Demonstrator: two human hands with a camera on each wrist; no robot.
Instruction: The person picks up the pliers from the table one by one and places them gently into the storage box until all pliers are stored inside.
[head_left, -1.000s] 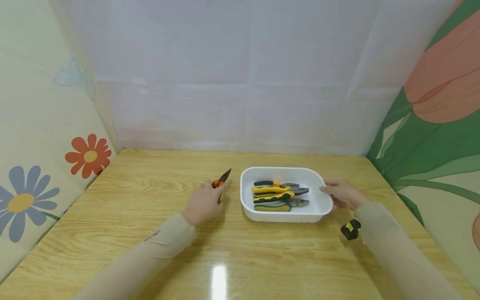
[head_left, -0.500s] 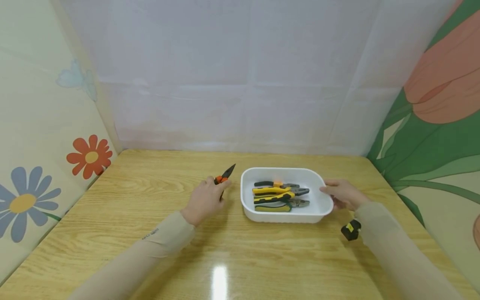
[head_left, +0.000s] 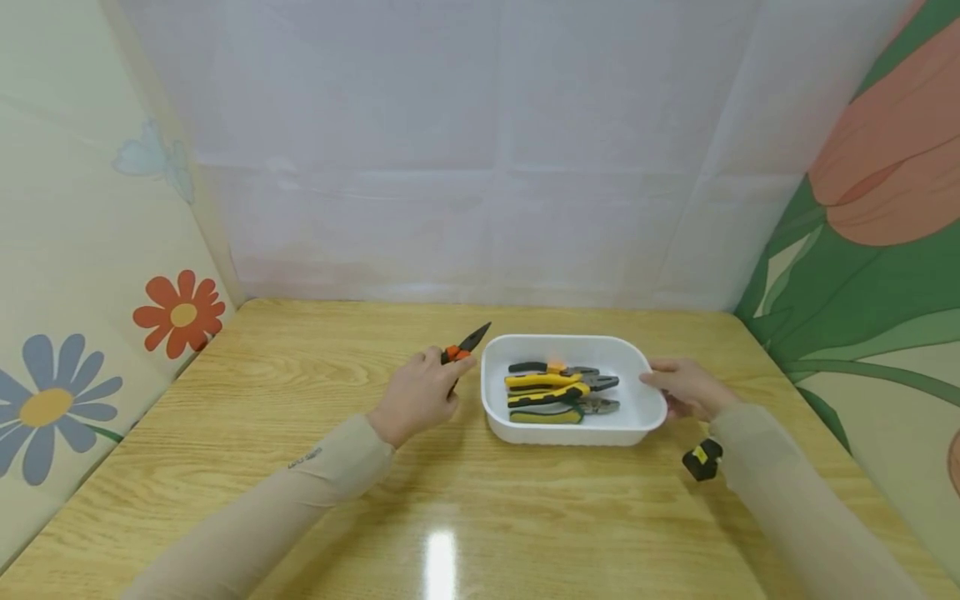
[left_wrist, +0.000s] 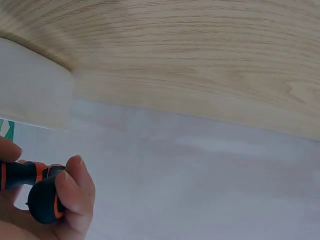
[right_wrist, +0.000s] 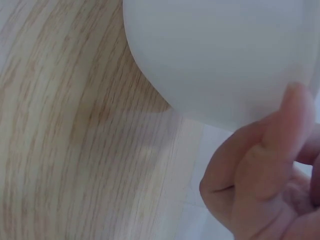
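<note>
My left hand (head_left: 420, 393) grips a pair of needle-nose pliers (head_left: 474, 337) whose dark pointed tip aims up and right, beside the left rim of a white plastic tray (head_left: 637, 410). In the left wrist view, curled fingers wrap the black and orange pliers handles (left_wrist: 44, 200). Inside the tray lie several other pliers: yellow-and-black pliers (head_left: 551, 394), green-handled pliers (head_left: 546, 415) and black-and-orange ones (head_left: 528, 367). At the tray's right end my right hand (head_left: 686, 387) holds the rim, thumb on top. Its fingers (right_wrist: 260, 165) press against the tray's outer wall in the right wrist view.
The wooden table (head_left: 300, 358) ends at a pale cloth backdrop (head_left: 375, 208). Flowered panels stand at both sides. A small black block with a yellow patch (head_left: 702, 459) shows beside the right sleeve.
My left hand has moved right and slightly up with the needle-nose pliers, so their tip is now close to the tray's left rim. My right hand and the tray stay put.
</note>
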